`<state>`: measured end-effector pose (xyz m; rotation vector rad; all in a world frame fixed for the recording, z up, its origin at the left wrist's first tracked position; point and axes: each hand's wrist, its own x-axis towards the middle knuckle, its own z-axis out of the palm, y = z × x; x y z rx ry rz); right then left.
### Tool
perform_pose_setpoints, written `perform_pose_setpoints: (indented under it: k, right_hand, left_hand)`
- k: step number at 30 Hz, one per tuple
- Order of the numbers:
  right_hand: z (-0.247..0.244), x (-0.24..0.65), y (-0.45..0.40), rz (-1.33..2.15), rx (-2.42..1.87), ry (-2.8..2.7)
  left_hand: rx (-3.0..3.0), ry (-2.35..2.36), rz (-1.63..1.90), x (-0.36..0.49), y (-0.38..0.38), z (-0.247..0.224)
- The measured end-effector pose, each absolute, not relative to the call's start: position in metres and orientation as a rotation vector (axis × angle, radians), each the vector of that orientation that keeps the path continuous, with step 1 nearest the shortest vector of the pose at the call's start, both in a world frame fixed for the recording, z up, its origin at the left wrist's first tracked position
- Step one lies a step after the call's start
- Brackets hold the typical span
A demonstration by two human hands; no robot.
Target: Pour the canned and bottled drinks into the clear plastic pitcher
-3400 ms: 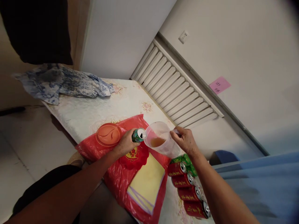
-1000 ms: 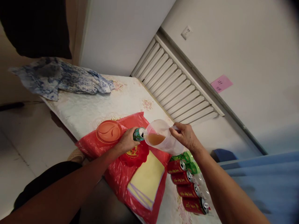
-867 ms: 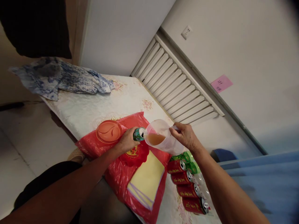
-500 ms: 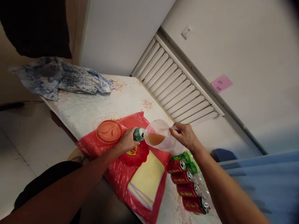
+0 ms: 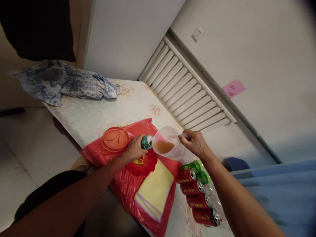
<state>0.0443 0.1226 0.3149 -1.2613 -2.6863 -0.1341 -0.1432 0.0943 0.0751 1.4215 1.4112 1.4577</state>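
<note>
My left hand (image 5: 134,146) is wrapped round a green drink can (image 5: 145,142), its silver top turned toward the right. A translucent plastic jug (image 5: 181,153) hangs tilted from my right hand (image 5: 195,142), whose fingers grip the handle. Amber liquid (image 5: 165,147) lies inside the jug, and the jug's lip meets the can's top. Whether liquid is flowing between them is too small to tell. Below the can, a red scalloped dish (image 5: 150,166) with a yellow print rests on a red plastic sheet (image 5: 120,184), partly hidden by my left forearm.
An orange round lid (image 5: 115,138) and a folded yellow cloth (image 5: 155,189) lie on the red sheet. Several red cans (image 5: 198,200) and green bottles (image 5: 203,177) lie at the right. A blue-white cloth (image 5: 81,86) covers the table's far left; a radiator (image 5: 187,89) stands behind.
</note>
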Motion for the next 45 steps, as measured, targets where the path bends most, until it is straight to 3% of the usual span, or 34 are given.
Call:
perform_pose_setpoints:
  k: [45]
  right_hand:
    - [0.3088,0.0509,0.1216,-0.013,-1.305,-2.618]
  left_hand:
    - [1.425,1.401,1.457,-0.1433,0.0947,0.0743]
